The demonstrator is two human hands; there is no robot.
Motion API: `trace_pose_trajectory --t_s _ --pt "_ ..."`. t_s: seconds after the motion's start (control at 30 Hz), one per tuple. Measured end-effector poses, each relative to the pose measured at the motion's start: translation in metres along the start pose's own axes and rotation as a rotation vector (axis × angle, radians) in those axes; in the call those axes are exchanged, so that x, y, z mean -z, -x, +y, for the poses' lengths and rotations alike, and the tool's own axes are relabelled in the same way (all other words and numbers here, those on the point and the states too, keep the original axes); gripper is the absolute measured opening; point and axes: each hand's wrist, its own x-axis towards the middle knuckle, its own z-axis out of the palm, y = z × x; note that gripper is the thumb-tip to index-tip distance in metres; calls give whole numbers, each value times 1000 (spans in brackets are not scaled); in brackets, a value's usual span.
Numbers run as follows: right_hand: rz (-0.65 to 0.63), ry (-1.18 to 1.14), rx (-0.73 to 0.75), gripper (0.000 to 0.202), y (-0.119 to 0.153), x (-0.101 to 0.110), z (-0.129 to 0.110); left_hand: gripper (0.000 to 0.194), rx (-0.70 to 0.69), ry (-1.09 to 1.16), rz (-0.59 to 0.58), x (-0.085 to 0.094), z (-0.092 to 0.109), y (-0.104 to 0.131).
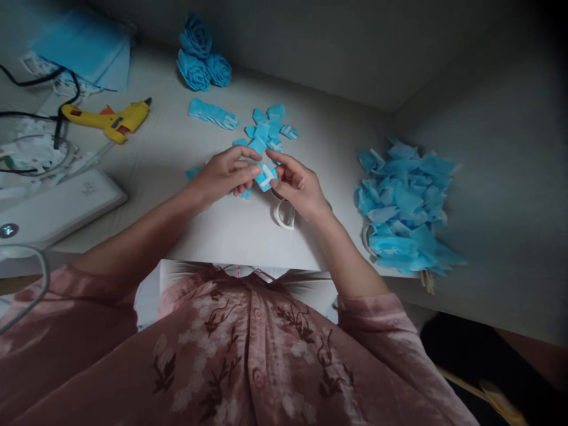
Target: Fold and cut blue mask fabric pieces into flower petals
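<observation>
Between my two hands, just above the table, is a small folded blue piece with a white strip on its face. My left hand pinches its left edge between thumb and fingers. On the other side, my right hand holds the right edge with curled fingers. Several similar folded blue pieces lie scattered just beyond my fingertips. Scissors with white handle loops rest partly hidden under my right hand. A pleated blue strip lies farther back.
Three blue rosettes stand at the back. To the left are a yellow glue gun, flat blue sheets, a white power bank and tangled cords. A heap of blue fabric-like pieces on sticks lies at the right edge.
</observation>
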Motion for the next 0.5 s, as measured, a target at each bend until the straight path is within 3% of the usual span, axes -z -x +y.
trace_pose_trajectory --t_s 0.17,0.33,0.5 --pt "24 -16 15 67 0 -3 1 15 -24 -79 -78 -3 -3 1" --pt "6 -12 70 68 -1 -3 5 18 -101 -139 -41 -2 -7 0" --pt "75 5 129 59 -3 8 2 15 -245 -232 11 1 -16 -3"
